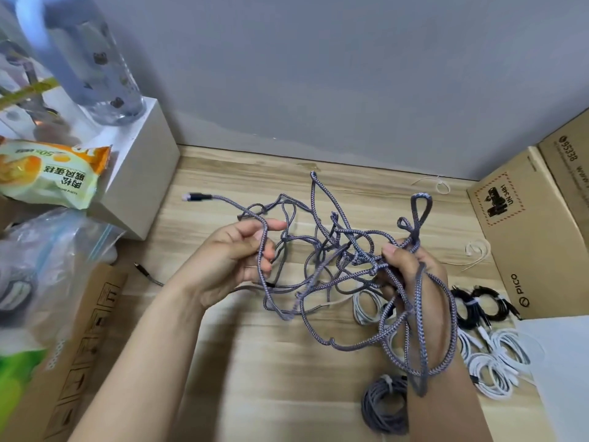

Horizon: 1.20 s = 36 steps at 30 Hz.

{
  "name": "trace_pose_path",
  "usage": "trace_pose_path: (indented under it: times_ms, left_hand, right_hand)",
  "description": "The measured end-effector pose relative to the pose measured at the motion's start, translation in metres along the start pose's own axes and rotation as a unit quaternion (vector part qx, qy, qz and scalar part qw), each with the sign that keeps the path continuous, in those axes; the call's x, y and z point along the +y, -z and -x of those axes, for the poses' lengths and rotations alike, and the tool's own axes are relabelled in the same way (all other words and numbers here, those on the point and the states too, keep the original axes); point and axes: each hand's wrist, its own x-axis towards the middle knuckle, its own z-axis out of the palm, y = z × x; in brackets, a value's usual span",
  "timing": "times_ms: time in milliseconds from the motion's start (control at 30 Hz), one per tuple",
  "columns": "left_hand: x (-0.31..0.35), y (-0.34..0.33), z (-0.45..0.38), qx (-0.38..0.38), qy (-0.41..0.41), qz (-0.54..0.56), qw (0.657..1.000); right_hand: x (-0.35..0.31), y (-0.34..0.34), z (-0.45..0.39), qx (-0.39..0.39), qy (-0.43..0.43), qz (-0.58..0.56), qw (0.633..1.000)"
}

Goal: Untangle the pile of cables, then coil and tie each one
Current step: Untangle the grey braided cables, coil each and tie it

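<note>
Head view: your left hand point(237, 261) and right hand point(406, 275) each grip the tangled grey braided cable point(322, 260) above the wooden counter point(255, 362); its free plug end point(196, 196) points left, nearer your left hand.

The brown cardboard box point(522, 237) at the right bears "PICO" beside a ring logo on its near side and "UN 3481" inside a dashed label. Behind it, a second carton point(570, 167) reads "BE9S56". Left of the box, the snack bag point(54, 172) shows Chinese characters and "50".
</note>
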Motion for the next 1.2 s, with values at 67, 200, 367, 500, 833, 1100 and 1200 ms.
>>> trace_pose_path:
  times_ms: [67, 200, 367, 500, 833, 1100, 1200]
  left_hand:
    - [0.002, -0.006, 0.004, -0.067, 0.002, 0.008, 0.998]
    - [-0.013, -0.022, -0.007, -0.063, -0.02, -0.107, 0.992]
    - [-0.016, -0.046, -0.018, -0.021, -0.094, -0.156, 0.983]
    - [-0.014, -0.052, -0.013, -0.025, -0.111, -0.136, 0.984]
    - [-0.013, -0.054, -0.012, -0.05, -0.044, 0.001, 0.998]
    - [-0.011, -0.046, -0.014, -0.003, -0.142, -0.193, 0.971]
    - [-0.006, -0.046, -0.013, 0.011, -0.171, -0.217, 0.961]
  right_hand:
    - [0.001, 0.0, -0.002, -0.01, -0.009, -0.03, 0.999]
    - [0.007, 0.003, -0.001, -0.053, -0.01, -0.063, 0.997]
    - [0.012, 0.0, -0.006, -0.118, -0.078, -0.143, 0.98]
    - [0.016, -0.001, -0.01, -0.143, -0.111, -0.203, 0.962]
    - [0.042, 0.017, -0.028, -0.224, -0.115, -0.31, 0.917]
    - [0.046, 0.018, -0.032, -0.314, -0.12, -0.248, 0.909]
    - [0.039, 0.013, -0.025, -0.315, -0.106, -0.257, 0.907]
